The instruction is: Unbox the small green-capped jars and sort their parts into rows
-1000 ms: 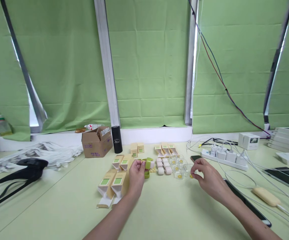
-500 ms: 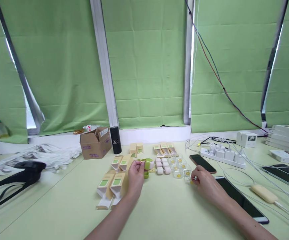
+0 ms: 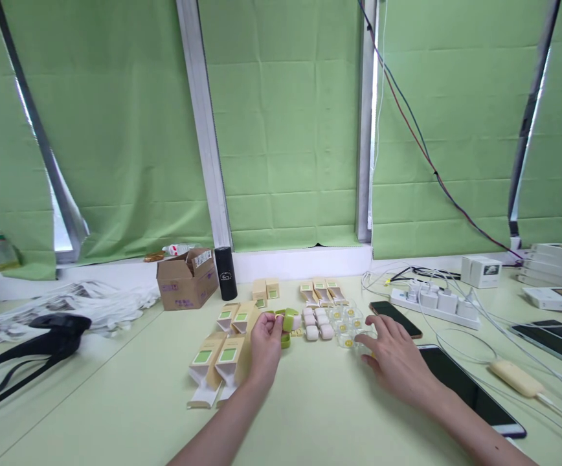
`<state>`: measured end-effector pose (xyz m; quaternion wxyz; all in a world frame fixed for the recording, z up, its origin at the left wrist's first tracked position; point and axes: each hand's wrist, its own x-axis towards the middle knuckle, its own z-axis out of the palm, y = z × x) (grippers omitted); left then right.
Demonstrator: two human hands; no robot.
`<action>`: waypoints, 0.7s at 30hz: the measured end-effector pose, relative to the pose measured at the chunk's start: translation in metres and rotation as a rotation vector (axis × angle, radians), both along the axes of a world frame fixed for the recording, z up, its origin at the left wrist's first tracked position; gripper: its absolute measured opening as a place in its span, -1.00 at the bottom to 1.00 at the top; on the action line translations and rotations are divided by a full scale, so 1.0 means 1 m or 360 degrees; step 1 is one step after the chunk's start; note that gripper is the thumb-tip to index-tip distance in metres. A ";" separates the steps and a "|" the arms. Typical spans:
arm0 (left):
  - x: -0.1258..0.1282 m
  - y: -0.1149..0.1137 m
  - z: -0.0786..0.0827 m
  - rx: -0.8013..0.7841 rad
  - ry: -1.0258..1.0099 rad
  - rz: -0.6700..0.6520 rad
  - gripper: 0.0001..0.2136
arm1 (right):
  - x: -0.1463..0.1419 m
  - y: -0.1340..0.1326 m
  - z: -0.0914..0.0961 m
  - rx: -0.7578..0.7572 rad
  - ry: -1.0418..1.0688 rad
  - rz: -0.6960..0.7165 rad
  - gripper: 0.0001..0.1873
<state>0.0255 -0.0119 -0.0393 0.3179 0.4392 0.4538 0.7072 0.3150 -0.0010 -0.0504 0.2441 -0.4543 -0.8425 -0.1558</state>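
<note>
My left hand pinches a small green case at the middle of the table. Beside that hand lie several opened cardboard boxes with green labels. Just right of the green case sit several pale pink small blocks in rows. Further right is a cluster of clear plastic pieces with yellow centres. My right hand is over the near right edge of this cluster, its fingers apart, holding nothing that I can see. Its fingertips hide part of the nearest clear piece.
A dark phone and a larger black tablet lie by my right arm, near a white power strip with cables. At the back stand a brown carton and a black cylinder. A black strapped object is at left.
My right hand has opened from a closed pinch and its fingers have spread over the clear pieces, moving slightly left. My left hand still holds the green case.
</note>
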 end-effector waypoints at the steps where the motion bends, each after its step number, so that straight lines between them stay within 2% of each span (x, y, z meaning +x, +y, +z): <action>1: 0.000 0.000 0.000 -0.0008 -0.0002 0.0001 -0.57 | -0.002 -0.001 -0.001 -0.0010 -0.0020 -0.0005 -0.71; 7: -0.001 0.001 0.001 0.0008 -0.0028 0.0007 -0.54 | -0.004 -0.002 -0.010 0.0006 -0.0094 -0.0041 -0.68; 11: 0.000 0.002 0.000 0.0033 -0.0060 0.0004 -0.56 | -0.004 -0.004 -0.004 0.0097 0.0016 0.0031 -0.72; 16: 0.001 -0.002 0.001 0.0008 -0.0131 -0.0064 -0.58 | -0.026 -0.006 0.023 0.0134 0.0289 0.0303 -0.71; 19: 0.002 -0.005 0.005 -0.0012 -0.0269 -0.0164 -0.60 | -0.054 0.001 0.036 0.0079 0.0485 0.0555 -0.59; 21: 0.003 -0.007 0.008 -0.0018 -0.0358 -0.0218 -0.61 | -0.075 0.009 0.037 0.0041 0.0607 0.0695 -0.50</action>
